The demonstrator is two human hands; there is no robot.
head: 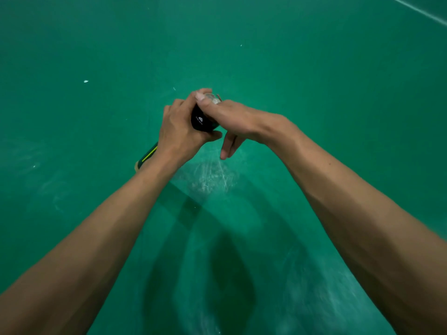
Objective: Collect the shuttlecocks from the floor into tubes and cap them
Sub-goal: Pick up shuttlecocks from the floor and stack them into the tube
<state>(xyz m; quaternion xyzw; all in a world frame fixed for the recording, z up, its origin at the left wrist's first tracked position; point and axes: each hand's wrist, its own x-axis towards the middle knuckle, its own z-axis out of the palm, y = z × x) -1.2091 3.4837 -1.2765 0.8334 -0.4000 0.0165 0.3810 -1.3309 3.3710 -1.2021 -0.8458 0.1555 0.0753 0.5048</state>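
Note:
A black shuttlecock tube with a small white logo is held out over the green floor. My left hand grips it around the upper part; its lower end with a yellow-green stripe sticks out below my wrist. My right hand comes in from the right, thumb and fingers pinching a clear plastic cap at the tube's top end. Two fingers of that hand hang down loosely. No shuttlecock is in view; the inside of the tube is hidden.
Green court floor all around, scuffed white below the hands. Small white feather scraps lie at the far left, and another scrap lies near the hands. A white court line crosses the top right corner.

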